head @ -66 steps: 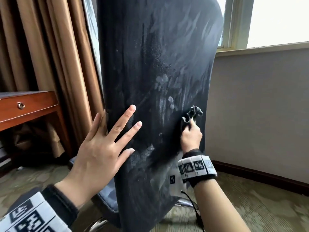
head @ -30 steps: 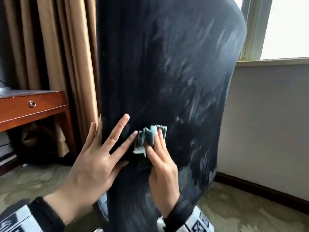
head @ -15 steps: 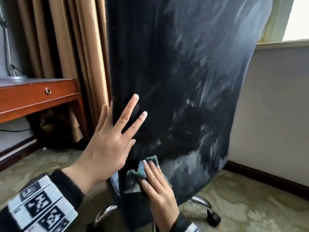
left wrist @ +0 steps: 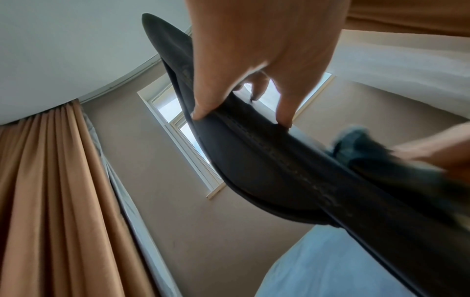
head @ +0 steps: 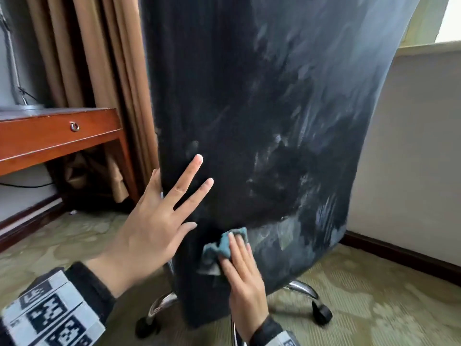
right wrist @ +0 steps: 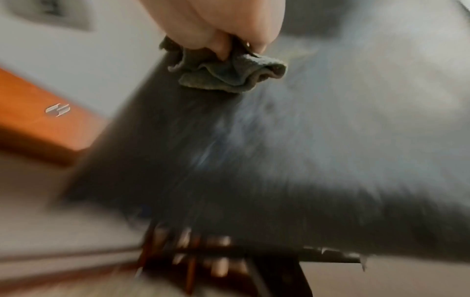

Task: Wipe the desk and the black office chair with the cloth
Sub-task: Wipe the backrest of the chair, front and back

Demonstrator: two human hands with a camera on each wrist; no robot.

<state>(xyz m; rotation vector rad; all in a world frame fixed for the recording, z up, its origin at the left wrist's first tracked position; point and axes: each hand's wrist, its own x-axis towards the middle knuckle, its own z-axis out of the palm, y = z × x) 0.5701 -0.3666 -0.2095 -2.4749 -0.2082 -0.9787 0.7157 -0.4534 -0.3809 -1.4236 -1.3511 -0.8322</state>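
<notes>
Right hand (head: 243,273) grip: fingers laid flat over the bunched teal cloth (head: 224,245), pressing it against the lower back of the black office chair (head: 249,108). Right wrist view shows the thumb and fingers also pinching folds of the cloth (right wrist: 223,74), so it's pinned and held at once, likely so it won't slip while rubbing. That view is heavily blurred; little else is readable.

Left hand (head: 154,226) grip: spread, fingers straight and fanned. It sits at the chair back's left edge. In the left wrist view the fingertips (left wrist: 203,112) press on the seamed rim of the backrest (left wrist: 279,156), thumb side wrapping toward the far face. Looks like a brace so the swivel chair doesn't turn or roll away under wiping pressure.

The cloth sits low on the backrest, just below and right of the left hand, not touching it. The chair surface shows pale streaks across the middle and right, darker patches around the centre and left; I can't tell whether the streaks are dust or wet marks. My guess: the lower right area is unfinished.

Chrome base and caster (head: 321,313) rest on patterned carpet (head: 374,308). Wooden tabletop (head: 50,136) with a drawer pull stands well left, in front of tan curtains (head: 99,58). Its top is barely visible, so wipe status is unknown.
</notes>
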